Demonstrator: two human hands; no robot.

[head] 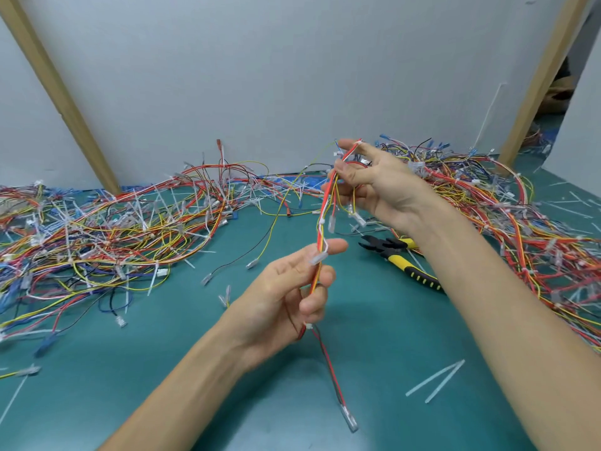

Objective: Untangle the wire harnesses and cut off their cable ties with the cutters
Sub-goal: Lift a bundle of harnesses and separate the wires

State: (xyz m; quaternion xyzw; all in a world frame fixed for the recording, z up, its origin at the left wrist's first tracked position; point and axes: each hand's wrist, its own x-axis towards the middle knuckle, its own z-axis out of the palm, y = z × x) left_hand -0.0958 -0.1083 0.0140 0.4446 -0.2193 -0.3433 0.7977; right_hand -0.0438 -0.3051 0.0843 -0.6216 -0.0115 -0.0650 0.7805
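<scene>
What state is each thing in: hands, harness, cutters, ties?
left hand, grips the harness low down.
right hand, grips the harness's upper end.
harness, held up between both hands.
cable tie, uncut, round the harness.
cutters, lying unheld on the mat.

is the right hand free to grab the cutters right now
Probably not yet: the right hand grips the harness and would have to let go. The cutters lie on the mat just under its forearm.

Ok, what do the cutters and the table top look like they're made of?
Cutters: yellow handles with black ribbed inserts, likely rubbery plastic grips; the jaws look like dark, matte metal. Table top: smooth teal mat with a soft sheen, probably rubber or vinyl.
</scene>
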